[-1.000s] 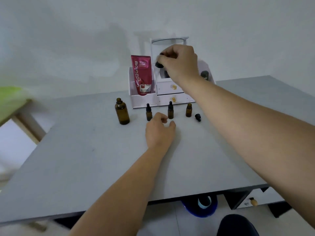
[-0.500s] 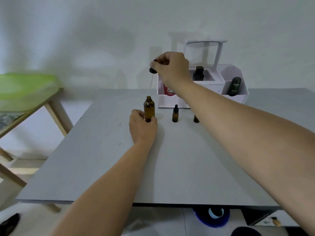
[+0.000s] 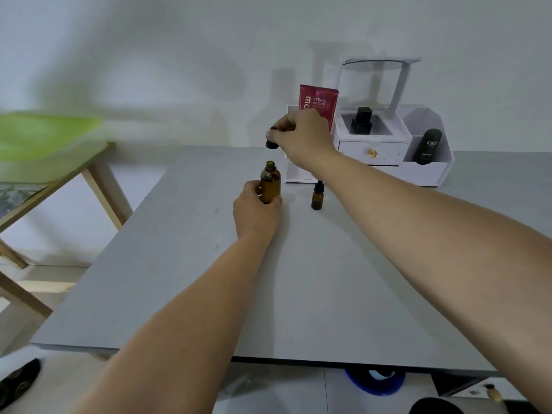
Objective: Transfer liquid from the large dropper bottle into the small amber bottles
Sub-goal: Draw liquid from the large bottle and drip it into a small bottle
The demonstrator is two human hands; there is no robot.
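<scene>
Amber glass fills my left hand (image 3: 255,215): my fingers and thumb curl round the lower body of the large bottle (image 3: 270,186), which stands upright on the grey table (image 3: 268,294) with its neck open. Directly above that neck, and clear of it, my right hand (image 3: 301,138) pinches the black dropper cap (image 3: 271,143) between fingertips and thumb; I cannot make out its glass tube against the pale wall. One small amber bottle (image 3: 317,197), capped in black, stands upright near the large bottle on its right, apart from it and just beside my right forearm, which crosses the table in front of whatever lies beyond. Behind my right hand a white organiser (image 3: 418,171) sits at the table's far edge against the wall, with a red tube (image 3: 319,104) standing in its left end, a square black bottle (image 3: 362,121) in the middle tray above a drawer with a gold knob, and a dark tube (image 3: 426,146) leaning in the right compartment. Off to the left stands a wooden table (image 3: 98,180) with a blurred green top.
</scene>
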